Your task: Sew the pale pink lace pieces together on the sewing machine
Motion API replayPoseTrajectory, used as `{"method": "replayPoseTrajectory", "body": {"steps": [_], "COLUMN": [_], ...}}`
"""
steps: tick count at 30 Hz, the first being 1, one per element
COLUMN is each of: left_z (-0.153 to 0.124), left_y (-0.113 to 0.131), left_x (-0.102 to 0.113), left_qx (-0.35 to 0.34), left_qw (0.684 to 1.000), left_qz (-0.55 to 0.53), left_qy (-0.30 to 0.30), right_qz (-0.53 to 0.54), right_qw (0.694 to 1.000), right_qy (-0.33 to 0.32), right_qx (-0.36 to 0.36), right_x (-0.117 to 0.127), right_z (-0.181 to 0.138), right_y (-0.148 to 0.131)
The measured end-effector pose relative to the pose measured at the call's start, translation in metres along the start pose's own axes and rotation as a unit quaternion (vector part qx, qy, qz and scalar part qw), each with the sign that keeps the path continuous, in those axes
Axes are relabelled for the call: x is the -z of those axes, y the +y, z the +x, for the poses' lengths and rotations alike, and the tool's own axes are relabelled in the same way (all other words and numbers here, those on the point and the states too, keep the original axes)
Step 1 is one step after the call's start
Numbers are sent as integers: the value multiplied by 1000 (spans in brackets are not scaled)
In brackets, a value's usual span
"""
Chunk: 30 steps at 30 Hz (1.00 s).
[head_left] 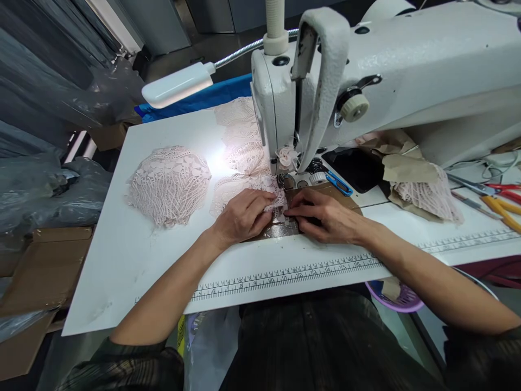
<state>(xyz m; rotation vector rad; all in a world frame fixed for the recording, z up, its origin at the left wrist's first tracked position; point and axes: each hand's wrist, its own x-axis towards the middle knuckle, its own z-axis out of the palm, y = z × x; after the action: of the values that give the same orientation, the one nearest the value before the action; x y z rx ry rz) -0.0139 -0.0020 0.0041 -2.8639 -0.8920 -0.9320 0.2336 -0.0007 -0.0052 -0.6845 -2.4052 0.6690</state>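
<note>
Pale pink lace fabric point(240, 184) lies on the sewing table and runs up to the presser foot of a white sewing machine point(325, 92). My left hand point(246, 216) pinches the lace's near edge, just left of the foot. On the other side, my right hand point(321, 214) has its thumb and fingers drawn together at the lace's right edge, close to the needle area. The needle is hard to make out. Under both hands shows a brown, taped plate point(280, 231). A rosette of pink fabric point(287, 156) hangs on the machine head.
A pile of pink lace point(170, 184) sits at left under a lamp point(177, 85). Blue thread snips point(339, 183) lie right of the foot. Further right are lace with brown paper point(419, 182) and pliers point(502, 201). A printed ruler point(301, 275) follows the table's front edge.
</note>
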Motion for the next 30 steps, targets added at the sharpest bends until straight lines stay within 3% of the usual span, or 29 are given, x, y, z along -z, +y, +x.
{"method": "replayPoseTrajectory", "body": {"steps": [3, 7, 13, 19, 24, 30], "left_z": [-1, -1, 4, 3, 2, 2], "left_y": [-2, -3, 1, 6, 8, 10], "left_x": [-1, -5, -4, 1, 0, -2], "left_qx": [6, -37, -71, -112, -130, -149], "left_qw": [1000, 999, 997, 993, 990, 987], "left_qz": [-15, 7, 31, 31, 39, 52], "left_qy": [-1, -32, -26, -29, -34, -21], "right_qz": [-30, -59, -2, 56, 76, 64], "right_qw": [1000, 998, 1000, 989, 981, 958], "right_qy": [-7, -25, -17, 117, 150, 238], "right_qx": [3, 15, -10, -68, -95, -143], "right_x": [-1, -3, 5, 15, 12, 15], "right_z": [1, 1, 1, 6, 8, 8], "right_y": [-1, -2, 1, 10, 11, 16]}}
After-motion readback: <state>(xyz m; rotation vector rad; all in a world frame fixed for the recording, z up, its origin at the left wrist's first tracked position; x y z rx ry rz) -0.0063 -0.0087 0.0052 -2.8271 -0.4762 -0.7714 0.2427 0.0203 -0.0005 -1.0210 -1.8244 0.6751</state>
